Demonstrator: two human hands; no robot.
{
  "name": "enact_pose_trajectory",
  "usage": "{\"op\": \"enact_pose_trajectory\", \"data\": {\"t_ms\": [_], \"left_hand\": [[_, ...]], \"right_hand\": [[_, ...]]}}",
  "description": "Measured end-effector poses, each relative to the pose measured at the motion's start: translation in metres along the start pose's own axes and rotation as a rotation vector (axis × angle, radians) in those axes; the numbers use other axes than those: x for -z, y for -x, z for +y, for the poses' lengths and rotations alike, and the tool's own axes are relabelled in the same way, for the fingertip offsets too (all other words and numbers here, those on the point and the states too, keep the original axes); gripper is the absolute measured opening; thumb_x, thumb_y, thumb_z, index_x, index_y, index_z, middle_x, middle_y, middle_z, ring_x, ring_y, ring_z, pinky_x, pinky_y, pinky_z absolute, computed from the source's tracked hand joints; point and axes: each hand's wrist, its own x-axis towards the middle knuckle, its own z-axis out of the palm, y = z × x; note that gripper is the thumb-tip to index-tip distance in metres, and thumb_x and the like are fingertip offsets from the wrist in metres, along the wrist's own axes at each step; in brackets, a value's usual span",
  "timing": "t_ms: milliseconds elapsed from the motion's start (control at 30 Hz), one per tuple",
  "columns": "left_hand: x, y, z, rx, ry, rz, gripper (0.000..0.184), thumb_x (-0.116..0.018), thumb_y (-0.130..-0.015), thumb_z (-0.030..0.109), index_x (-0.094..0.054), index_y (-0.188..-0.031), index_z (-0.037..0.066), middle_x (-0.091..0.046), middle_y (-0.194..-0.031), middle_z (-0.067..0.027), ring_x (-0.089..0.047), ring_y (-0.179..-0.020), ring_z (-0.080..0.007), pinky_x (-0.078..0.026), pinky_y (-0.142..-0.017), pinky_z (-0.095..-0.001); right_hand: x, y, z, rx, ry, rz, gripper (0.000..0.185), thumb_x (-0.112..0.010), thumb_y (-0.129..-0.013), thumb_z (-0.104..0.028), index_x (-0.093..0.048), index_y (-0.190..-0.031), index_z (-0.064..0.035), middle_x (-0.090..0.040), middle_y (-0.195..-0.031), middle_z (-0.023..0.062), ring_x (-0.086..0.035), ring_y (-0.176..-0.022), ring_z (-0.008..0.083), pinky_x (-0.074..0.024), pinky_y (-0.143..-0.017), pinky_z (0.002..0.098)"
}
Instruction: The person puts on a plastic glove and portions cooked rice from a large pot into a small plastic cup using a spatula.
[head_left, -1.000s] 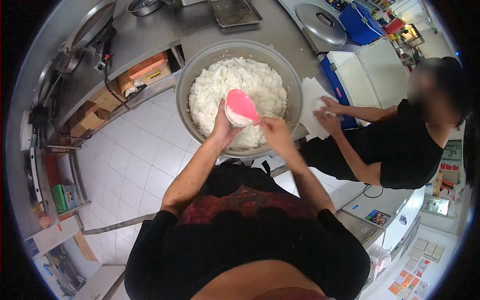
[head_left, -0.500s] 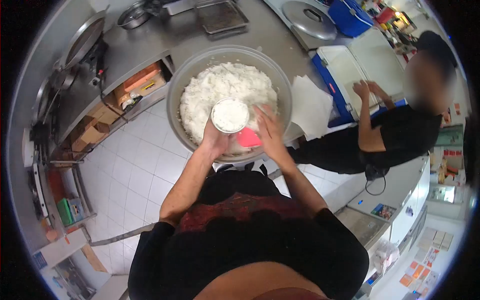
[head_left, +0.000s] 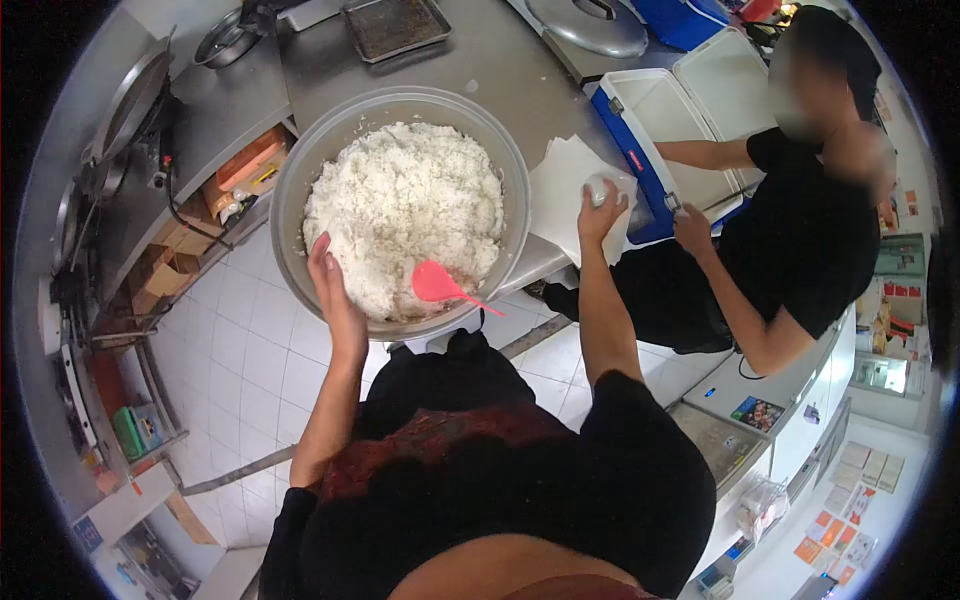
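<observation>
A large metal pot [head_left: 516, 160] heaped with cooked white rice [head_left: 410, 205] stands in front of me. My left hand [head_left: 338, 300] is at the pot's near-left side, against the rice, fingers stretched out and holding nothing. A red rice paddle [head_left: 433, 281] lies on the near part of the rice, its handle crossing the rim. To the right, my right hand [head_left: 597, 215] is closed around a small whitish bowl [head_left: 602, 190] over white paper sheets [head_left: 556, 185]. The bowl seems turned over; whether it touches the paper, I cannot tell.
A co-worker [head_left: 810, 230] in black stands at the right, hands at an open blue-and-white cooler [head_left: 665, 110]. A metal tray [head_left: 398, 28], a pot lid [head_left: 590, 25] and a metal bowl [head_left: 225, 42] sit on the steel counter [head_left: 330, 75].
The rice-filled bowl has gone from my left hand over the pot to my right hand over the paper. My left hand has let go. The co-worker's hands have lowered to the cooler.
</observation>
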Motion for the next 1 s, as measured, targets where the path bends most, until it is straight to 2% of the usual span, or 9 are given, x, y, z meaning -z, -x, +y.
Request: {"op": "enact_pose_trajectory", "data": {"t_ms": [167, 333, 400, 500, 567, 767, 833, 933, 1000], "left_hand": [[0.014, 0.013, -0.009, 0.086, -0.019, 0.045, 0.053, -0.035, -0.101, 0.046, -0.042, -0.137, 0.008, -0.041, -0.141, -0.0097, -0.033, -0.133, -0.0249, -0.022, -0.11, -0.04], [0.014, 0.011, -0.004, 0.112, -0.091, -0.188, 0.046, -0.037, -0.101, 0.042, -0.049, -0.131, 0.009, -0.053, -0.129, -0.0073, -0.047, -0.119, -0.0217, -0.035, -0.099, -0.036], [0.004, 0.008, -0.013, 0.224, 0.131, -0.39, 0.054, -0.034, -0.101, 0.05, -0.047, -0.133, 0.008, -0.052, -0.128, -0.0088, -0.053, -0.112, -0.0212, -0.042, -0.093, -0.039], [-0.02, 0.003, -0.005, 0.478, 0.415, -0.462, 0.072, -0.027, -0.097, 0.064, -0.039, -0.14, 0.008, -0.048, -0.135, -0.0125, -0.053, -0.116, -0.0229, -0.046, -0.093, -0.0454], [-0.018, -0.004, -0.03, 0.524, 0.599, -0.451, 0.072, -0.025, -0.096, 0.065, -0.037, -0.143, 0.012, -0.048, -0.138, -0.0132, -0.05, -0.127, -0.0293, -0.048, -0.097, -0.0539], [0.06, -0.01, -0.012, 0.767, 0.999, -0.486, 0.06, -0.034, -0.098, 0.056, -0.046, -0.134, 0.01, -0.061, -0.121, -0.0134, -0.067, -0.098, -0.0291, -0.062, -0.073, -0.0438], [0.086, -0.011, -0.035, 0.807, 1.059, -0.35, 0.063, -0.035, -0.097, 0.058, -0.048, -0.132, 0.008, -0.062, -0.118, -0.0155, -0.068, -0.093, -0.0288, -0.063, -0.067, -0.0401], [0.116, -0.012, -0.022, 0.715, 1.132, -0.275, 0.069, -0.034, -0.095, 0.063, -0.046, -0.132, 0.007, -0.063, -0.115, -0.0163, -0.068, -0.095, -0.0282, -0.063, -0.068, -0.0404], [0.132, -0.015, -0.014, 0.646, 1.166, -0.281, 0.07, -0.037, -0.093, 0.065, -0.046, -0.133, 0.007, -0.062, -0.116, -0.0167, -0.067, -0.097, -0.0288, -0.063, -0.069, -0.0412]], "right_hand": [[-0.025, -0.002, 0.026, -0.051, 0.252, -0.214, 0.061, -0.077, -0.075, -0.02, -0.05, -0.129, -0.0123, -0.049, -0.13, 0.0224, -0.037, -0.128, 0.0427, -0.0306, -0.106, 0.0545], [0.042, -0.003, -0.12, -0.26, -0.629, 0.059, 0.049, -0.068, -0.087, -0.02, -0.047, -0.13, -0.009, -0.054, -0.12, 0.0155, -0.052, -0.114, 0.0304, -0.0411, -0.099, 0.0427], [0.068, 0.026, -0.188, -0.494, -1.435, -0.262, 0.051, -0.058, -0.093, -0.033, -0.044, -0.134, -0.0065, -0.052, -0.127, 0.0149, -0.05, -0.12, 0.0315, -0.0402, -0.103, 0.043], [0.092, 0.077, -0.273, -0.851, -1.721, -1.175, 0.05, -0.035, -0.101, -0.044, -0.041, -0.14, -0.0141, -0.044, -0.142, 0.0125, -0.044, -0.131, 0.0262, -0.0386, -0.107, 0.0454], [0.067, 0.114, -0.313, -0.134, -1.154, -1.222, 0.046, -0.039, -0.1, -0.045, -0.046, -0.134, -0.0139, -0.056, -0.129, 0.0127, -0.057, -0.117, 0.027, -0.0471, -0.095, 0.0462], [0.094, 0.114, -0.359, 0.203, -0.352, -0.713, 0.031, -0.054, -0.095, -0.037, -0.062, -0.107, -0.0102, -0.069, -0.094, 0.0154, -0.068, -0.082, 0.0341, -0.0528, -0.076, 0.0446], [0.101, 0.105, -0.343, 0.383, 0.309, -0.918, 0.025, -0.06, -0.09, -0.035, -0.068, -0.098, -0.012, -0.07, -0.095, 0.016, -0.068, -0.083, 0.0338, -0.0515, -0.074, 0.0465], [0.087, 0.126, -0.274, 0.781, 0.555, -0.924, 0.024, -0.061, -0.085, -0.031, -0.069, -0.091, -0.0095, -0.069, -0.089, 0.0161, -0.067, -0.082, 0.0333, -0.0499, -0.073, 0.048], [0.081, 0.136, -0.256, 0.829, 0.546, -0.927, 0.025, -0.059, -0.085, -0.03, -0.069, -0.086, -0.0073, -0.069, -0.086, 0.0169, -0.066, -0.082, 0.0363, -0.0492, -0.072, 0.0488]]}}
